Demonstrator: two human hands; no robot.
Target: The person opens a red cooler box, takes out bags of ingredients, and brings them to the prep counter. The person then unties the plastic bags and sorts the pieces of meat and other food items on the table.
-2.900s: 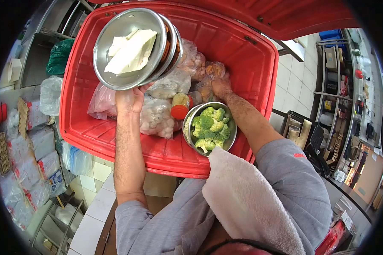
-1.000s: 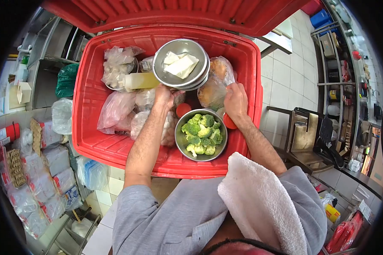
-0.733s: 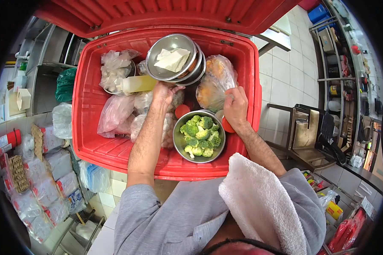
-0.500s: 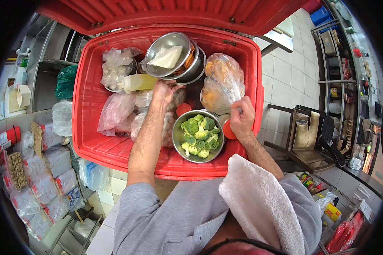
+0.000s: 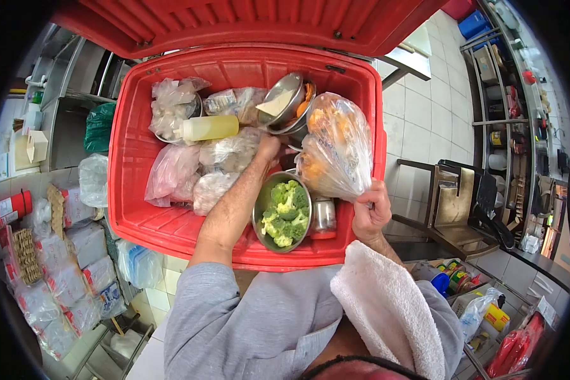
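Observation:
My right hand (image 5: 372,206) is closed on the gathered neck of a clear plastic bag (image 5: 337,145) with orange contents, at the right side of the red cooler (image 5: 152,228). My left hand (image 5: 270,147) reaches in among the contents, below the tilted steel bowls (image 5: 284,95) that hold a white slab and something orange; its fingers are mostly hidden. Nearer me, a steel bowl of broccoli (image 5: 285,212) leans to one side. Beside it lies a jar with a red lid (image 5: 323,216).
Bagged food (image 5: 171,171) and a bottle of yellow liquid (image 5: 210,128) fill the cooler's left part. Its red lid (image 5: 247,22) stands raised at the far side. A metal chair (image 5: 453,209) and shelves (image 5: 503,120) are on the right, wrapped packs (image 5: 63,272) on the left.
My right hand has drawn the bag of orange contents up and towards me. The stacked bowls have sunk lower and tilted, my left hand has gone deeper, and the broccoli bowl has shifted left and tipped.

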